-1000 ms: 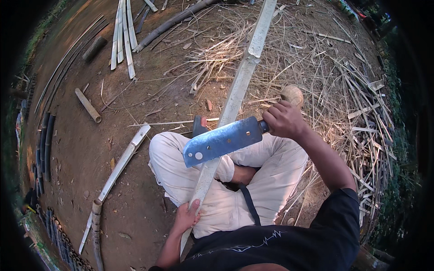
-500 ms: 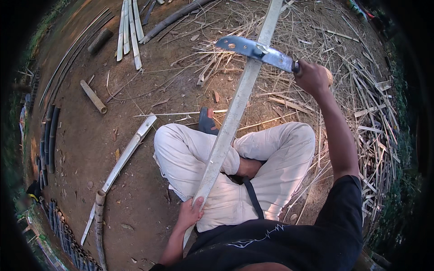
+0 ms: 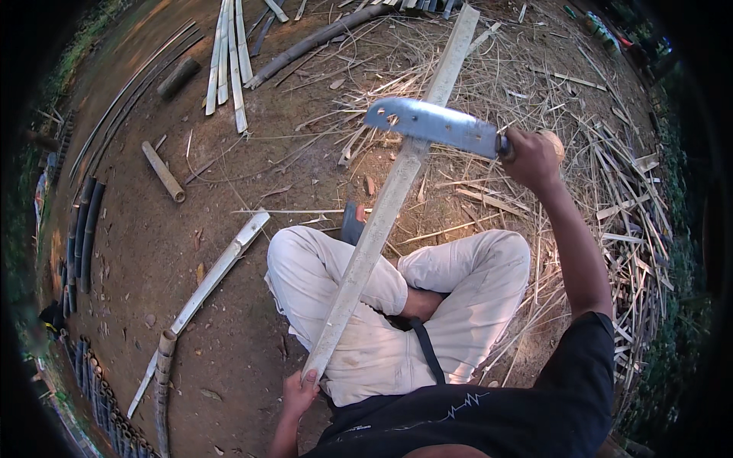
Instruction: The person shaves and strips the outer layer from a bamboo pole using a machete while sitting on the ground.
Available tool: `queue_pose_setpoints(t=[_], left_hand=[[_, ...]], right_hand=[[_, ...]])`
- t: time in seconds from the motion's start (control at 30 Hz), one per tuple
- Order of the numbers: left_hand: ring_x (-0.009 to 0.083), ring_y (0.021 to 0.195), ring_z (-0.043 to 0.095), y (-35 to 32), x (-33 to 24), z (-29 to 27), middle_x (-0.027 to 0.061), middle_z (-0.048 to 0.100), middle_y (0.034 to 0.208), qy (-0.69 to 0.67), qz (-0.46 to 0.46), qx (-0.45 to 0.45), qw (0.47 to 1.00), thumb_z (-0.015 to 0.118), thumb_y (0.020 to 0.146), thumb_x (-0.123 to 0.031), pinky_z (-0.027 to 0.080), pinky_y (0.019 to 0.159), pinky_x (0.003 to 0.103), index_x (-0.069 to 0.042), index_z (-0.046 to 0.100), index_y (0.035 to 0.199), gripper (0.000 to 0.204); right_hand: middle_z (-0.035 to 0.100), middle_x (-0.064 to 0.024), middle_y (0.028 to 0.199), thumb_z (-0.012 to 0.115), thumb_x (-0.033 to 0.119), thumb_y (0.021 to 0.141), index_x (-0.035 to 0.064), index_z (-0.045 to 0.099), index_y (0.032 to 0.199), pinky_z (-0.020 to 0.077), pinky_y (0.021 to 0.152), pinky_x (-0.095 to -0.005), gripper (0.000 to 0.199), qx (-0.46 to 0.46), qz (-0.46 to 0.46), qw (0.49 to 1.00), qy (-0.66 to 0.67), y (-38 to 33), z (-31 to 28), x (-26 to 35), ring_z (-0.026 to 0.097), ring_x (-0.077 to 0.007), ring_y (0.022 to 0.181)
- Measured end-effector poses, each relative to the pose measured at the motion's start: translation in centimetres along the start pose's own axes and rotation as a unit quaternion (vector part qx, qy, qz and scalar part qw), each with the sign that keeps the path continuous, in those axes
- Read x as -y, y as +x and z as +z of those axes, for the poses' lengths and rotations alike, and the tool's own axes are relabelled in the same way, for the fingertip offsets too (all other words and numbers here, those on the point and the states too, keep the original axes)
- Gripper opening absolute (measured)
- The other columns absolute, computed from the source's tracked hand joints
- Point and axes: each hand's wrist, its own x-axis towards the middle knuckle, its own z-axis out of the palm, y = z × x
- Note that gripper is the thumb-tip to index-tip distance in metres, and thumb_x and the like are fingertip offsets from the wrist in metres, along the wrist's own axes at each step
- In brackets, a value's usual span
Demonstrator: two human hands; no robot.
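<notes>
A long pale split-bamboo strip (image 3: 372,238) slants up and away from my lap, across my crossed legs, toward the far side of the ground. My left hand (image 3: 300,392) grips its near end, thumb on top. My right hand (image 3: 532,159) is closed round the handle of a broad machete (image 3: 447,127). The blade, with holes near its tip, lies crosswise over the far part of the strip. Whether its edge touches or cuts into the bamboo cannot be made out.
Thin bamboo shavings (image 3: 489,99) litter the ground ahead and to the right. On the left lie a split bamboo piece (image 3: 217,267), a short bamboo tube (image 3: 163,172) and several dark poles (image 3: 90,237). Pale slats (image 3: 233,61) rest beside a log (image 3: 317,44) at the far left.
The bamboo strip has slid toward me, its far end now showing, and my left hand has moved nearer my body. The machete sits slightly lower in the view.
</notes>
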Motion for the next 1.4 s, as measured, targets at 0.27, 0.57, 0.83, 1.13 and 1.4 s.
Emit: queue_pose_setpoints(t=[0.27, 0.57, 0.83, 1.13, 1.4], left_hand=[[0.0340, 0.064, 0.069, 0.1, -2.8, 2.6, 0.0158, 0.067, 0.067, 0.099, 0.109, -0.067, 0.987, 0.059, 0.100, -0.043, 0.051, 0.061, 0.044, 0.002, 0.066, 0.091, 0.047], [0.0474, 0.076, 0.064, -1.9, -1.7, 3.3, 0.0224, 0.069, 0.080, 0.181, 0.085, -0.096, 0.975, 0.058, 0.099, -0.045, 0.049, 0.076, 0.052, 0.001, 0.068, 0.102, 0.047], [0.0303, 0.055, 0.063, -0.9, -1.7, 2.6, 0.0152, 0.063, 0.061, 0.084, 0.109, -0.038, 0.990, 0.058, 0.100, -0.042, 0.048, 0.059, 0.045, 0.004, 0.066, 0.090, 0.048], [0.0138, 0.049, 0.057, -2.9, 6.6, -1.9, 0.0049, 0.058, 0.056, 0.062, 0.065, -0.091, 0.992, 0.058, 0.101, -0.046, 0.044, 0.048, 0.031, 0.002, 0.064, 0.083, 0.051], [0.0097, 0.051, 0.054, -3.4, 9.0, -2.7, 0.0016, 0.057, 0.057, -0.004, 0.038, -0.072, 0.997, 0.055, 0.102, -0.045, 0.041, 0.047, 0.029, 0.002, 0.064, 0.083, 0.051]], right_hand=[[0.060, -0.0057, 0.070, 0.067, 0.011, 0.068, 0.0102, 0.055, 0.079, 0.0521, 0.063, -0.0394, 0.016, -0.010, -0.072, 0.993, 0.089, -5.5, -0.1, 9.6, 0.064, -0.0251, 0.064], [0.062, -0.0097, 0.068, 0.069, 0.016, 0.075, 0.0078, 0.057, 0.077, 0.0518, 0.059, -0.0433, 0.015, -0.026, 0.088, 0.992, 0.083, -4.3, 1.4, 6.4, 0.065, -0.0310, 0.061], [0.062, -0.0064, 0.070, 0.067, 0.011, 0.060, 0.0119, 0.057, 0.079, 0.0559, 0.073, -0.0416, 0.021, 0.021, -0.212, 0.974, 0.074, -7.2, 0.7, 10.7, 0.069, -0.0257, 0.069], [0.067, -0.0138, 0.072, 0.071, 0.022, 0.079, 0.0070, 0.061, 0.086, 0.0554, 0.066, -0.0476, 0.019, 0.033, 0.150, 0.985, 0.074, 1.3, 2.5, 1.3, 0.069, -0.0348, 0.072], [0.072, -0.0145, 0.084, 0.063, 0.026, 0.087, 0.0062, 0.065, 0.094, 0.0569, 0.076, -0.0466, 0.021, 0.103, 0.210, 0.972, 0.023, 6.6, 2.9, -2.4, 0.072, -0.0325, 0.081]])
